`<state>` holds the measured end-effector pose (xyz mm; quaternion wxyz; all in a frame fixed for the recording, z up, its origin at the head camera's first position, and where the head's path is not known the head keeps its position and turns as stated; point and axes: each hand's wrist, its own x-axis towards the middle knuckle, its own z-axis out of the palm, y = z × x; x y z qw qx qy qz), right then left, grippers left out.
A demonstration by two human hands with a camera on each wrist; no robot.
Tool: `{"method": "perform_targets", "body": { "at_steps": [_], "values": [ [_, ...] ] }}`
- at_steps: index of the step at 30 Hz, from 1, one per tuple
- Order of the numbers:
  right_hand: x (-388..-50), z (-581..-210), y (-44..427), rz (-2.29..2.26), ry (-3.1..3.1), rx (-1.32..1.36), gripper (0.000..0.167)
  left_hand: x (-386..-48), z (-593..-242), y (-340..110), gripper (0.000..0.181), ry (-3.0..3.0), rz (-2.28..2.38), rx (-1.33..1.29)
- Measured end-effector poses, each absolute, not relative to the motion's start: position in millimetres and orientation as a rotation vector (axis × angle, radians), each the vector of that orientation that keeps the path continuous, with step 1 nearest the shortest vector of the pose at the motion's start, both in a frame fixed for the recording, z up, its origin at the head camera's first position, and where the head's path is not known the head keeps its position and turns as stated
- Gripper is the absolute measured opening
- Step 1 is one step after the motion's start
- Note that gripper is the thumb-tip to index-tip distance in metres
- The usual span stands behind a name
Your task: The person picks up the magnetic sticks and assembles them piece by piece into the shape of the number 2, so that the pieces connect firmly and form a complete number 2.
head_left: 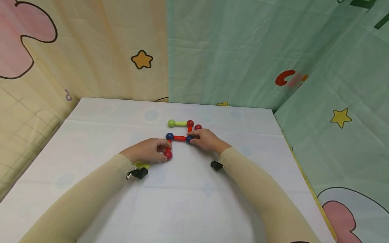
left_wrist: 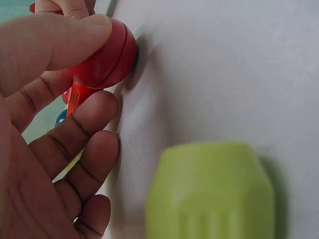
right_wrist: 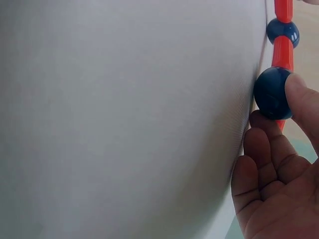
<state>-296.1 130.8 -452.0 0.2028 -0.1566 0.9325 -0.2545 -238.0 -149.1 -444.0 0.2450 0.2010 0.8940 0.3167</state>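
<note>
Red rods and coloured balls form a zigzag chain on the table. At its near end, my left hand [head_left: 149, 150] holds a red ball [left_wrist: 110, 59] between thumb and fingers. A red rod [head_left: 180, 138] runs from the left blue ball [head_left: 169, 136] to the right blue ball [right_wrist: 273, 93], which my right hand [head_left: 208, 140] pinches with its thumb on top. From there a short red rod [head_left: 190, 129] reaches a far red ball [head_left: 190, 123]. A lime rod [head_left: 181, 124] links that ball to a lime ball [head_left: 171, 123]. My right fingers partly hide the chain.
Another red ball [head_left: 198, 127] sits just beyond my right hand. Under my left wrist lies a lime rod [left_wrist: 212, 194], mostly covered in the head view. The white tabletop [head_left: 188, 202] meets patterned curtains [head_left: 243, 50] at the back and right.
</note>
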Motion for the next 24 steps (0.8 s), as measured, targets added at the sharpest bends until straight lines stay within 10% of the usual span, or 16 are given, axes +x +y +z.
{"method": "perform_targets", "body": {
  "at_steps": [24],
  "values": [
    [-303.3, -452.0, 124.8, -0.711, 2.645, -0.378, 0.045, -242.9, -449.5, -155.0, 0.045, 2.451, 0.9, 0.494]
  ]
}}
